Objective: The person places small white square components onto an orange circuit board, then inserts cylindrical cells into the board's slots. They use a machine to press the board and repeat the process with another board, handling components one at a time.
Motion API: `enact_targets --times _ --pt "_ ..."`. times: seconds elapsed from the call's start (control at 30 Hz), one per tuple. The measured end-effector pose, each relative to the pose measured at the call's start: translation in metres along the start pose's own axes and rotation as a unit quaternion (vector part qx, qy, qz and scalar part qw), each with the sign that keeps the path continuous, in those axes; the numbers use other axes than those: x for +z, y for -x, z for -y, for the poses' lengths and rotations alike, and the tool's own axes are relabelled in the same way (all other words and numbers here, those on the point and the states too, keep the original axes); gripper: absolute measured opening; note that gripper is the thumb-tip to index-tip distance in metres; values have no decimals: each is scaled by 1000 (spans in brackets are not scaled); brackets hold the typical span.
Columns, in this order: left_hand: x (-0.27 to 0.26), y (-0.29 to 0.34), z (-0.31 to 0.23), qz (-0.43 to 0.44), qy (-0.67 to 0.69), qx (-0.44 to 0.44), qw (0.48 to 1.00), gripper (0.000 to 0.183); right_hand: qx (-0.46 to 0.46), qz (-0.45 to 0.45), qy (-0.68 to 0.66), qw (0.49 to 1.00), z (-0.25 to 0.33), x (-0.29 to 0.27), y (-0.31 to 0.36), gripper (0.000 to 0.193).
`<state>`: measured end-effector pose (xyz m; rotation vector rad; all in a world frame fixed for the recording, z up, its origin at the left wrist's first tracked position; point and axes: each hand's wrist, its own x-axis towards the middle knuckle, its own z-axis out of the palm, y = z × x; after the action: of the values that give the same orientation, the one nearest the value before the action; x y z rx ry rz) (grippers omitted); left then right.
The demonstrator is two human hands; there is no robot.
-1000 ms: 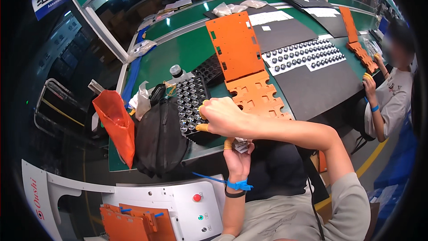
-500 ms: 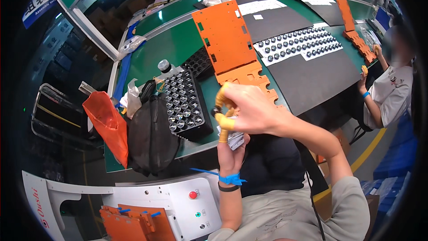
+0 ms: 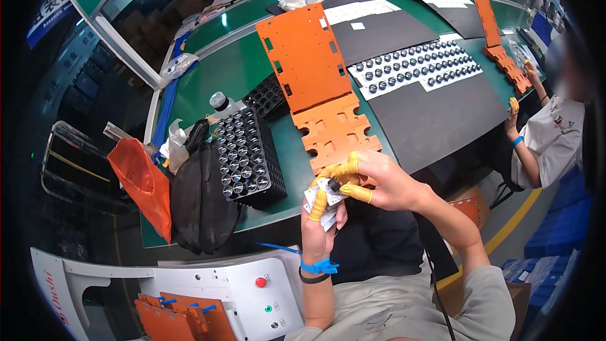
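My left hand (image 3: pixel 315 235), yellow covers on its fingers, grips a small stack of white plates (image 3: pixel 328 220) near the bench's front edge. A small black round part (image 3: pixel 333 184) stands on the top plate. My right hand (image 3: pixel 392 183), also with yellow finger covers, has its thumb and fingers closed around that black part; the exact contact is partly hidden. Just beyond both hands lies the orange fixture's notched base (image 3: pixel 338 129), with its flat orange panel (image 3: pixel 303 57) tilted up behind it.
At left stand a black tray of clear round lenses (image 3: pixel 243 158), a black bag (image 3: pixel 205 202) and an orange bag (image 3: pixel 140 180). White strips with rows of black round parts (image 3: pixel 410 66) lie on a dark mat (image 3: pixel 435 117). A co-worker (image 3: pixel 552 120) sits at right beside another orange fixture (image 3: pixel 508 69).
My right hand has come down from above the left hand to the white plates, bringing the black part onto them. The view has shifted slightly.
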<state>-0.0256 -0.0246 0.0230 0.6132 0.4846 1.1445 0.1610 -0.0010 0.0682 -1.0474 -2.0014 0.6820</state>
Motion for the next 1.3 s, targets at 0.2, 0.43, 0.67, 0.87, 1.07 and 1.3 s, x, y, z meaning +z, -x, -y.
enact_targets --times 0.2,0.43,0.67,0.87,1.07,1.3 --pt "0 1 4 5 -8 -31 999 31 -149 -64 120 979 2 -4 6 33" --pt "2 -4 10 -1 -84 -22 996 31 -112 -64 135 982 1 -5 16 24" --pt "17 -10 13 -5 12 -56 998 24 -130 -97 145 976 -1 -10 23 28" --pt "28 -24 19 -49 -99 10 994 25 -91 -77 152 981 -3 -10 26 43" --pt "47 -44 27 -87 -263 87 957 34 -35 -160 185 969 -16 1 24 44" --pt "56 -69 41 -51 -216 150 963 35 -11 -163 187 969 -26 -14 10 27"
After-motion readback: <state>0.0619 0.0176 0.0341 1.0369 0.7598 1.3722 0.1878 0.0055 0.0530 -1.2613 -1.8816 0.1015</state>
